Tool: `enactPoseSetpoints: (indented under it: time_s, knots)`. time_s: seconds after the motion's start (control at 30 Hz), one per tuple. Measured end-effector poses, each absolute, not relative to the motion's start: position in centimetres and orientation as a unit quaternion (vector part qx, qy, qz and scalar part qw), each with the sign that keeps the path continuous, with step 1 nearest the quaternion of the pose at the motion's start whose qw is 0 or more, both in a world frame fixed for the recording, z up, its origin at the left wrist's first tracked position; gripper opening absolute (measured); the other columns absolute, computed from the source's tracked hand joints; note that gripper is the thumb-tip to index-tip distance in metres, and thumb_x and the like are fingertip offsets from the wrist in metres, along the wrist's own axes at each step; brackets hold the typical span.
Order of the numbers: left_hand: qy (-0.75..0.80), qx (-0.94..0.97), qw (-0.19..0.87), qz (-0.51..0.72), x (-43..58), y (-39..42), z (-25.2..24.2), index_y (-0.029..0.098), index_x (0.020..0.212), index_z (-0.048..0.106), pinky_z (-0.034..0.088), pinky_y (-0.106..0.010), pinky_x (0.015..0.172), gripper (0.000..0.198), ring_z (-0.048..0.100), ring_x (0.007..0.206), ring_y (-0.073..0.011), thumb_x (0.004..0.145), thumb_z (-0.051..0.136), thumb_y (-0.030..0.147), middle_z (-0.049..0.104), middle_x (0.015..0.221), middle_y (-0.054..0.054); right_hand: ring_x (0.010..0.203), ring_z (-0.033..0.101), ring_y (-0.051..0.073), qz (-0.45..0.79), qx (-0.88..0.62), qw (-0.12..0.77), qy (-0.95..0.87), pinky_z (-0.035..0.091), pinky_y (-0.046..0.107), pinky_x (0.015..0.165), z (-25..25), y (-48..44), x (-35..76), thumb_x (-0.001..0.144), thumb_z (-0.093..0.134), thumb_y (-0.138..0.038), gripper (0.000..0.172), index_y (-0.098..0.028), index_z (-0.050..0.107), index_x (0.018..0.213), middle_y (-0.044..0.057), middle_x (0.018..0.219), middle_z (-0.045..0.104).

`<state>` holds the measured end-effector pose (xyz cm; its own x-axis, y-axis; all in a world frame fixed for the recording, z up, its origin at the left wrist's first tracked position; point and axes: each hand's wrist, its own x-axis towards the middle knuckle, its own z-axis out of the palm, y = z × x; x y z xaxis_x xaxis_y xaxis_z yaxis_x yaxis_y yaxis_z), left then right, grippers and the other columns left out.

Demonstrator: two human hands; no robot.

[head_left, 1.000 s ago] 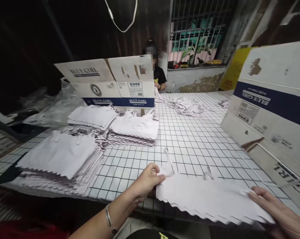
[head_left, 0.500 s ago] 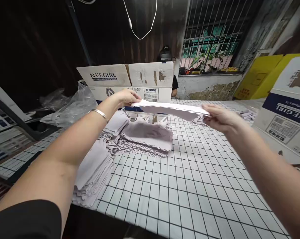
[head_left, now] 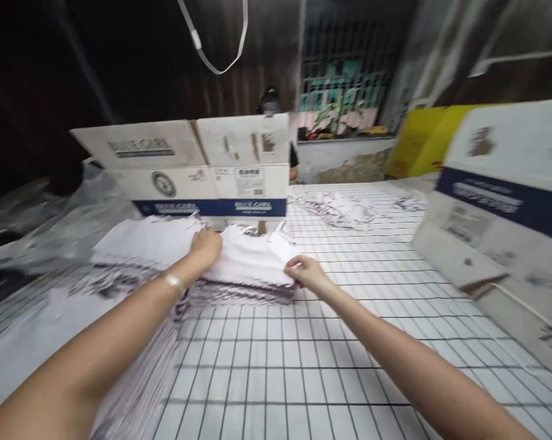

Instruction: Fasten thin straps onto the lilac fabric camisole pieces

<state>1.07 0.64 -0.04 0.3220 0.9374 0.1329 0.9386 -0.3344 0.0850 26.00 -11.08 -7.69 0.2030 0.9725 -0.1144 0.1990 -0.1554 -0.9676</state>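
Observation:
A pale lilac-white fabric piece (head_left: 253, 256) with a wavy edge lies spread on top of a stack of similar pieces (head_left: 243, 294). At its left side is my left hand (head_left: 206, 247), wearing a bracelet at the wrist, with its fingers curled down onto the cloth; the fingertips are partly hidden. My right hand (head_left: 307, 273) pinches the cloth's lower right corner between thumb and fingers. Left of this stack lies another pile of the fabric (head_left: 143, 241), and a taller pile (head_left: 38, 333) stands nearer, partly behind my left forearm.
An open beer carton (head_left: 175, 183) stands behind the piles, with crumpled clear plastic (head_left: 74, 214) to its left. Another carton (head_left: 500, 201) is on the right, near a yellow box (head_left: 427, 140). Scattered fabric bits (head_left: 340, 208) lie on the checked tablecloth (head_left: 331, 360). Part of a person (head_left: 294, 162) shows behind the carton.
Both hands have come down from holding the fabric piece stretched in the air. It now lies on the middle stack. The view has shifted to the right.

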Motion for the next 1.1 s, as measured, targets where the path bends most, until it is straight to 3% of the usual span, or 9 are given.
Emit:
enactPoseSetpoints:
  time_s: [0.1,0.2,0.33,0.43,0.53,0.77,0.87,0.97,1.1]
  knots:
    - [-0.582,-0.809,0.009,-0.086,2.4,0.2,-2.8,0.010,0.144,0.037,0.023,-0.055,0.108,0.063,0.025,0.140,-0.0365,0.092,0.027,0.045,0.029,0.152,-0.021,0.045,0.050,0.012,0.379,-0.636,0.420,-0.526,0.037,0.024,0.046,-8.7,-10.6,26.3,0.063,0.079,-0.030,0.025,-0.022,0.060,0.077,-0.006,0.049,0.051]
    - [-0.604,-0.794,-0.013,-0.060,3.2,0.8,-5.9,0.010,0.153,0.012,0.013,-0.056,0.113,0.081,0.010,0.146,-0.0338,0.090,0.020,0.060,0.008,0.159,-0.016,0.054,0.052,0.013,0.282,-0.676,0.414,-0.540,0.039,0.024,0.051,-9.5,-8.7,30.0,0.077,0.066,-0.046,0.026,-0.023,0.060,0.084,-0.004,0.060,0.056]
    - [-0.582,-0.806,0.040,-0.099,3.1,0.7,-6.2,0.017,0.154,0.013,0.004,-0.058,0.114,0.078,0.005,0.147,-0.0323,0.089,0.020,0.060,0.002,0.160,-0.010,0.091,0.059,0.019,0.125,-0.803,0.314,-0.490,0.045,0.029,0.075,-9.7,-5.4,40.1,0.087,0.054,-0.032,0.021,-0.019,0.060,0.104,0.008,0.103,0.065]
    - [-0.534,-0.821,0.074,-0.191,3.3,-1.0,-4.4,0.036,0.153,0.006,0.005,-0.058,0.115,0.073,0.016,0.145,-0.0347,0.088,0.021,0.063,-0.001,0.159,0.005,0.123,0.043,0.030,0.102,-0.837,0.265,-0.469,0.037,0.038,0.095,-9.8,-2.6,47.5,0.083,0.058,-0.024,0.029,-0.015,0.061,0.111,0.016,0.133,0.051]
    - [-0.461,-0.852,0.098,-0.229,4.5,-4.0,-3.0,0.047,0.150,0.004,0.008,-0.057,0.115,0.065,0.025,0.142,-0.0340,0.090,0.028,0.056,0.008,0.159,0.010,0.130,0.032,0.035,0.111,-0.854,0.209,-0.463,0.027,0.047,0.102,-9.9,0.1,52.0,0.084,0.058,-0.029,0.033,-0.017,0.062,0.115,0.015,0.141,0.045]
    - [-0.364,-0.894,0.100,-0.241,7.9,-10.3,-2.7,0.033,0.152,0.011,0.015,-0.057,0.114,0.064,0.038,0.136,-0.0327,0.094,0.036,0.037,0.032,0.154,-0.006,0.130,0.032,0.033,0.131,-0.836,0.127,-0.518,0.028,0.046,0.101,-8.0,-3.7,51.9,0.090,0.047,-0.033,0.041,-0.023,0.055,0.129,0.008,0.145,0.043]
    - [-0.316,-0.922,0.020,-0.223,8.5,-13.7,-4.1,0.034,0.152,0.013,0.030,-0.050,0.111,0.067,0.043,0.133,-0.0297,0.093,0.042,0.038,0.039,0.151,-0.004,0.126,0.035,0.029,0.129,-0.791,0.104,-0.589,0.023,0.044,0.105,-7.7,-13.0,47.6,0.088,0.051,-0.032,0.038,-0.026,0.058,0.125,0.002,0.143,0.048]
    - [-0.290,-0.935,-0.098,-0.181,9.6,-17.5,-5.9,0.034,0.150,0.020,0.042,-0.041,0.104,0.060,0.044,0.133,-0.0253,0.095,0.043,0.036,0.042,0.149,-0.003,0.108,0.045,0.028,0.154,-0.719,0.103,-0.670,0.028,0.047,0.097,-7.9,-24.3,40.8,0.086,0.053,-0.025,0.028,-0.022,0.064,0.111,0.005,0.129,0.059]
    - [-0.246,-0.922,-0.275,-0.116,12.3,-21.4,-7.9,0.025,0.130,0.047,0.051,-0.032,0.087,0.036,0.061,0.107,-0.0199,0.095,0.044,0.035,0.061,0.121,-0.006,0.106,0.046,0.027,0.248,-0.654,0.136,-0.701,0.030,0.047,0.096,-7.9,-35.3,32.1,0.084,0.059,-0.025,0.035,-0.023,0.060,0.119,0.007,0.126,0.060]
